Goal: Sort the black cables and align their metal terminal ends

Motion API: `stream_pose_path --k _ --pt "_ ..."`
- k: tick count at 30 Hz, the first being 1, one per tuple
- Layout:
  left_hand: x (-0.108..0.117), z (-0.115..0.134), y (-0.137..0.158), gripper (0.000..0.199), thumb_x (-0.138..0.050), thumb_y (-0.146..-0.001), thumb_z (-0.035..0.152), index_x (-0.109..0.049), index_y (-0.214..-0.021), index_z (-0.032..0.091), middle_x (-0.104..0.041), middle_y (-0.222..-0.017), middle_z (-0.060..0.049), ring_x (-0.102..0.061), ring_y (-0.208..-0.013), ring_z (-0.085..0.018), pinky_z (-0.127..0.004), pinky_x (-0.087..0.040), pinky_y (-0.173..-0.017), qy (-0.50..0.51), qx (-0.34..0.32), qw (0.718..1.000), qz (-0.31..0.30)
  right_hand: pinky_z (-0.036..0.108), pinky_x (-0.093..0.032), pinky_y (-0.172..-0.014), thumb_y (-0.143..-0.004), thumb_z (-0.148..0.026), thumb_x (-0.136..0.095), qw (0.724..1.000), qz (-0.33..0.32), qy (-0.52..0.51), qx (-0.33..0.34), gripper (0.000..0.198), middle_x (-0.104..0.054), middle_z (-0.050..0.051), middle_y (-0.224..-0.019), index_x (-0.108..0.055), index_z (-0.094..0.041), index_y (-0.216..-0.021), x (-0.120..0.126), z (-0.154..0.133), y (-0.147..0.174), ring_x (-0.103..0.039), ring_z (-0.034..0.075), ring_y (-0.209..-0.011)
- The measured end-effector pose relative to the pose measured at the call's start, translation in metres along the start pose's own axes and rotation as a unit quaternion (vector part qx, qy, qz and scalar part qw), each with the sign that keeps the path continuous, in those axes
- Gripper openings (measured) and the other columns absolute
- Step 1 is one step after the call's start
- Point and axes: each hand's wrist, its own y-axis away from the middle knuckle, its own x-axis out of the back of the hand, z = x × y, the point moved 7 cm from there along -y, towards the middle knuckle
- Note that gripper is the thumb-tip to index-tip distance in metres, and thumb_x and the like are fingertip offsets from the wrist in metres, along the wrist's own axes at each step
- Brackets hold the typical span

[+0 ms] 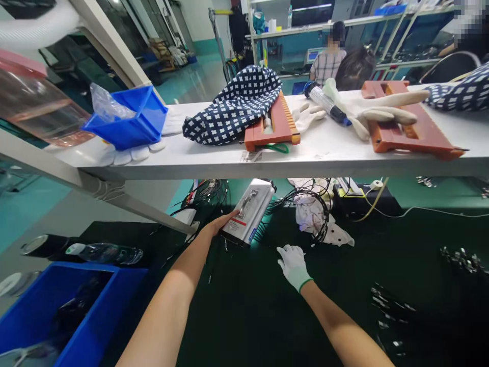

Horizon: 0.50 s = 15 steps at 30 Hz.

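Observation:
My bare left hand (221, 223) grips the left side of a silver metal box (248, 214). The box has a handle on its face, a red stripe and a blue label, and it is tilted above the dark work surface. Greenish light shows by its lower right edge; its underside is hidden. My right hand (293, 262), in a white glove with a green cuff, is over the dark surface to the right of the box. Its fingers are slightly apart with nothing in them. Black cables (301, 196) run beside the box, near a crumpled cloth (336, 232).
Above the surface runs a white shelf (183, 168) carrying a blue bin (133, 122), a patterned cloth (237, 107), orange-brown racks (275, 127) and gloves (355, 109). A large blue crate (114, 300) and a bottle (107, 253) lie left. Small shiny parts (393, 300) lie right. People (328, 63) sit beyond.

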Motion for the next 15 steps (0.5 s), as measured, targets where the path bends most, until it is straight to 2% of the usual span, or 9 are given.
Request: stream_pose_path --k 3,9,15 --pt "-0.009 -0.011 0.006 0.061 -0.054 -0.081 0.068 -0.071 -0.092 0.010 -0.074 -0.093 -0.014 -0.069 -0.088 -0.028 -0.038 -0.055 -0.076 0.059 0.034 0.997 -0.034 0.040 -0.031 -0.094 -0.093 -0.018 -0.045 1.000 -0.004 -0.007 -0.003 0.038 -0.059 0.009 -0.104 -0.060 -0.025 -0.127 -0.008 0.002 0.005 -0.052 0.024 -0.094" --pt "-0.036 -0.046 0.047 0.070 -0.065 -0.067 0.074 -0.071 -0.095 0.010 -0.074 -0.098 -0.015 -0.070 -0.089 -0.027 -0.035 -0.056 -0.081 0.119 0.070 0.990 -0.040 0.039 -0.031 -0.088 -0.092 -0.018 -0.049 1.000 -0.023 0.002 0.014 0.033 -0.060 0.008 -0.100 -0.064 -0.026 -0.121 -0.006 0.017 0.041 -0.052 0.025 -0.094" --pt "-0.064 -0.086 0.098 0.067 -0.064 -0.071 0.071 -0.071 -0.097 0.010 -0.074 -0.102 -0.014 -0.070 -0.093 -0.028 -0.035 -0.056 -0.083 0.140 0.090 0.986 -0.013 0.039 -0.033 -0.091 -0.092 -0.016 -0.049 0.998 -0.031 -0.008 0.047 0.033 -0.060 0.009 -0.098 -0.064 -0.023 -0.120 -0.009 0.016 0.094 -0.052 0.024 -0.093"
